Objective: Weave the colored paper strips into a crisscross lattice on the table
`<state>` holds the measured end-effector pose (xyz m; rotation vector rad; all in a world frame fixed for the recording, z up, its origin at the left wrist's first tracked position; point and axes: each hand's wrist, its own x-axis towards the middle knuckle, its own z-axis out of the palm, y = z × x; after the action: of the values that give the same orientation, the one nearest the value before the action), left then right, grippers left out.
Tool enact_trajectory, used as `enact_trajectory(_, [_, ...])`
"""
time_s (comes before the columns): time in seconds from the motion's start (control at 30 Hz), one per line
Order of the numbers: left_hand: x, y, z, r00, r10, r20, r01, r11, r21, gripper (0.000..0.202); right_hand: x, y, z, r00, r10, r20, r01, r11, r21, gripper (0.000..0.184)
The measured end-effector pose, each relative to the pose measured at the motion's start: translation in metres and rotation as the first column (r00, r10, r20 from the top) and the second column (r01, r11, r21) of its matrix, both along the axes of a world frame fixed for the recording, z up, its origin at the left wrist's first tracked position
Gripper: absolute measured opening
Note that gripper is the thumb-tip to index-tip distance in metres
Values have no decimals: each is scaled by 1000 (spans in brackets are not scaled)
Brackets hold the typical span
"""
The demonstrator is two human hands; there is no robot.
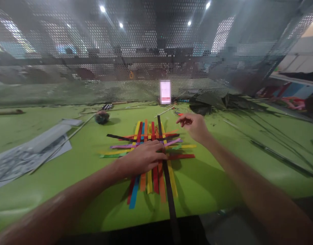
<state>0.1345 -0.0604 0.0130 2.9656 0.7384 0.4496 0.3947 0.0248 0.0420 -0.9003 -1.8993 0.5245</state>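
Several coloured strips, crossing over and under each other, form a woven mat (149, 185) with loose ends on all sides. My left hand (146, 154) lies across its middle, palm down and fingers stretched out, hiding part of the weave. Along the mat's right side runs a long black strip (169, 190), which hangs past the table's near edge. My right hand (194, 126) is raised beyond the mat's right far corner, its fingers loosely bent and slightly apart. No object shows in it.
A dark round ball (101, 117) and printed paper sheets (44, 149) lie on the green table (209, 183) to the left. Dark dried leaves (217, 102) are at the back right, long thin sticks (276, 153) at the right. A perforated screen (146, 44) stands behind.
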Motion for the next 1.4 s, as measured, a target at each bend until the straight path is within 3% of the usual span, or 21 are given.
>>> enact_trajectory(0.43, [2, -2, 7, 999, 29, 20, -29, 999, -31, 30, 1, 5, -5, 998, 2, 64, 0, 1000, -23, 28])
enact_trajectory(0.73, [2, -1, 15, 998, 55, 12, -53, 991, -123, 30, 1, 8, -6, 997, 13, 74, -7, 997, -76, 24])
enact_trajectory(1.13, [1, 0, 14, 998, 59, 35, -54, 989, -140, 31, -1, 10, -10, 994, 34, 106, -23, 995, -102, 18])
enact_trajectory(1.4, [1, 0, 11, 997, 53, 55, -45, 989, -140, 32, -12, 2, -5, 999, -6, 35, 6, 1000, -14, 24])
